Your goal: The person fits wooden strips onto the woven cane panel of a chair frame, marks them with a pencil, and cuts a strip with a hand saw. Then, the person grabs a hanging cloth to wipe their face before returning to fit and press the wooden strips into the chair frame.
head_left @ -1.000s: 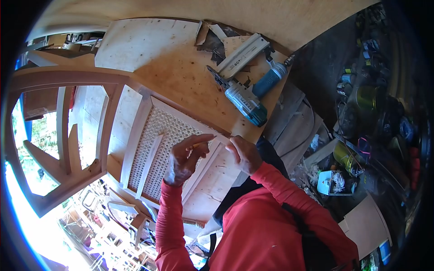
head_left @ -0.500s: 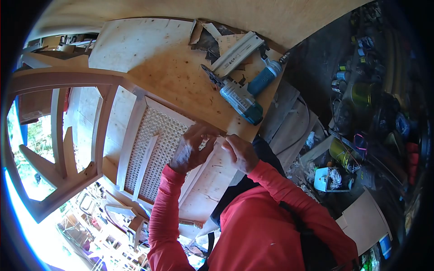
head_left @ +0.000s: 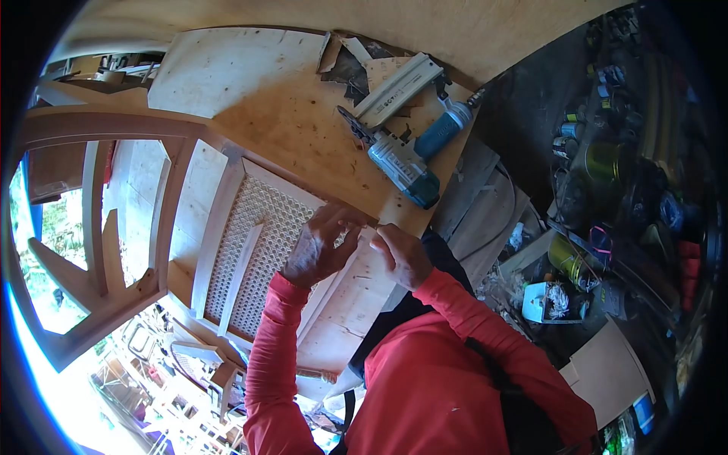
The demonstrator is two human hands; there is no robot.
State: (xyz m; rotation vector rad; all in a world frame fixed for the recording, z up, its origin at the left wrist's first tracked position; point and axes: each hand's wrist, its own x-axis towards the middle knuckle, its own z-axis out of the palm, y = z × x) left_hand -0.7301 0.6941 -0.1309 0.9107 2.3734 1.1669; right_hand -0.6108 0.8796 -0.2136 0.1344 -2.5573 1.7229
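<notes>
My left hand (head_left: 322, 244) is over the near corner of a wooden frame with a woven cane panel (head_left: 262, 220), its fingers bent together at the frame's edge. Close beside it on the right, my right hand (head_left: 402, 255) has its fingers curled at the same corner. Whatever lies between the fingertips is too small to make out. A thin wooden strip (head_left: 241, 277) crosses the cane. Beyond my hands, a teal and grey nail gun (head_left: 406, 168) lies on the wooden bench (head_left: 296, 129).
A curved wooden chair frame (head_left: 171, 205) stands at the left. Torn sheet scraps (head_left: 345, 64) lie at the bench's far edge. Cans (head_left: 603, 161), a light blue container (head_left: 535, 302) and a curved board (head_left: 614, 371) are on the right, with a hose (head_left: 512, 208) near the bench.
My left hand has moved in towards the frame's corner and my right hand, its fingers now lower against the edge. The whole view has shifted slightly, moving the bench and nail gun left.
</notes>
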